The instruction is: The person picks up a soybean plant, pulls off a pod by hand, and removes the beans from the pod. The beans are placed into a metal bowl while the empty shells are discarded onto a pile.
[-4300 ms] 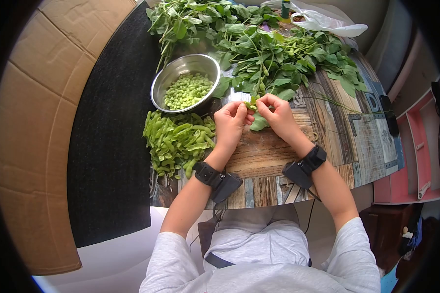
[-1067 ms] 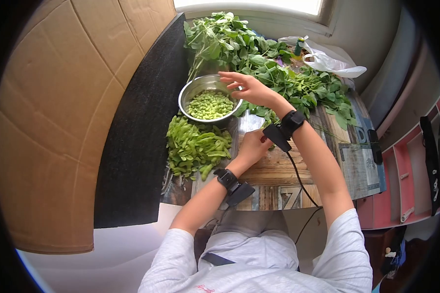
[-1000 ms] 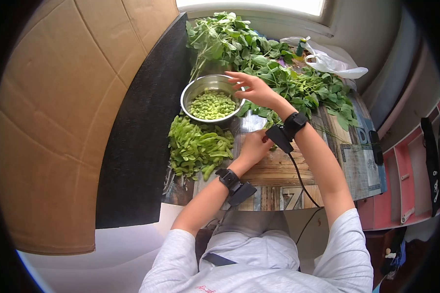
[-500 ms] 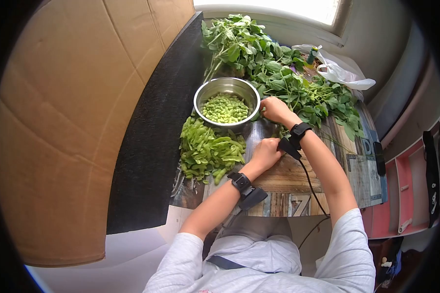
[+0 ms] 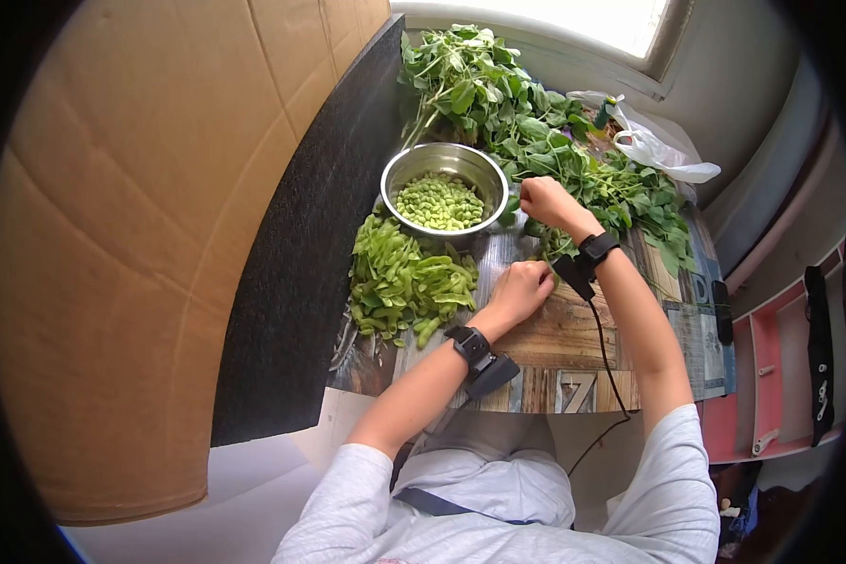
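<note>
A steel bowl (image 5: 392, 209) holds shelled green beans (image 5: 439, 201). Green pods (image 5: 406, 277) lie heaped in front of the bowl. My left hand (image 5: 520, 293) is closed over the table, right of the pods, at the near end of a leafy stem; its fingertips are partly hidden. Right of the bowl, my right hand (image 5: 552, 203) has its fingers curled together beside green leaves. What it grips, if anything, is too small to make out. Leafy plants (image 5: 536, 132) spread behind and to the right of both hands.
A black panel (image 5: 291, 254) and a large cardboard sheet (image 5: 150, 235) stand at the left. A white plastic bag (image 5: 663, 155) lies at the back right. The wooden table (image 5: 573, 329) has a curved front edge. A black cable (image 5: 605, 362) hangs from the right wrist device. A pink shelf (image 5: 766, 376) stands at right.
My right hand has shifted slightly right, away from the bowl's rim. My left hand remains closed in nearly the same place. The view has tilted slightly.
</note>
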Demonstrator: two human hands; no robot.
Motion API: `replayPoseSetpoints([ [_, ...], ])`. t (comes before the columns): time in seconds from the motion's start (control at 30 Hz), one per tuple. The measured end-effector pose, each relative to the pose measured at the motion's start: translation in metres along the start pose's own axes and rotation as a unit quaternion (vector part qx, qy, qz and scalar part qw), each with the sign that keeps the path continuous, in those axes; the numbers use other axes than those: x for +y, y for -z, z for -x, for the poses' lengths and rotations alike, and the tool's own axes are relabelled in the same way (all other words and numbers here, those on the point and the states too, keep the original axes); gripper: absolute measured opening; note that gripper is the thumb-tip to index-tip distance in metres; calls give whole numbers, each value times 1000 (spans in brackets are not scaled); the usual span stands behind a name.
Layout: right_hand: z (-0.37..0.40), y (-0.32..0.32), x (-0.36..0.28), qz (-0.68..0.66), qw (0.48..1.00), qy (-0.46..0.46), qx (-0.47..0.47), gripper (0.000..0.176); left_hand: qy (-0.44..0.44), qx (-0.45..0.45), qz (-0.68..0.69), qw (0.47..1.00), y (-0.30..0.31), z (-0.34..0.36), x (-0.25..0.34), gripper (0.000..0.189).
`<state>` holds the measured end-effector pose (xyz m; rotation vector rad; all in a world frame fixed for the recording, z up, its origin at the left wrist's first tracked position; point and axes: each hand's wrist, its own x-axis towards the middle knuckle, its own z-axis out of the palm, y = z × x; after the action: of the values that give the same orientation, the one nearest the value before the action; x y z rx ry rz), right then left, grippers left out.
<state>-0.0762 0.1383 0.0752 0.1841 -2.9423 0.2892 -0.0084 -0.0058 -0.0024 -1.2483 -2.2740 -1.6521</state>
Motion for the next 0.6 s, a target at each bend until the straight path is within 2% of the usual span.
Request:
replayPoseSetpoints([
  [0.03,1,5,1,-25,999,27,13,10,-2,5,6,1000,0,0,0,15],
  [0.07,2,12,2,-35,999,10,-13,13,-1,6,7,1000,0,0,0,15],
  [0.13,4,20,8,-22,999,33,20,20,-9,11,13,1000,2,0,1,15],
  [0.2,4,32,9,13,1000,5,-3,26,-2,9,13,1000,3,1,4,15],
  [0.27,-2,47,1,41,999,29,-19,26,3,5,13,1000,5,1,5,15],
  [0.33,-10,65,-25,-90,994,6,-57,21,24,-13,34,999,5,0,5,16],
  [0.37,-12,69,-34,-135,990,-5,-50,25,24,-14,34,999,5,-1,5,16],
  [0.4,-15,65,-35,-136,989,-5,-49,25,27,-13,41,999,5,-1,6,16],
  [0.47,-23,55,-36,-361,928,83,24,34,31,-13,45,998,7,-1,6,16],
  [0.5,-22,59,-39,-362,928,85,0,41,30,-11,48,998,8,-1,6,15],
  [0.6,-12,60,-33,-402,913,71,20,39,14,11,34,999,11,-1,4,15],
])
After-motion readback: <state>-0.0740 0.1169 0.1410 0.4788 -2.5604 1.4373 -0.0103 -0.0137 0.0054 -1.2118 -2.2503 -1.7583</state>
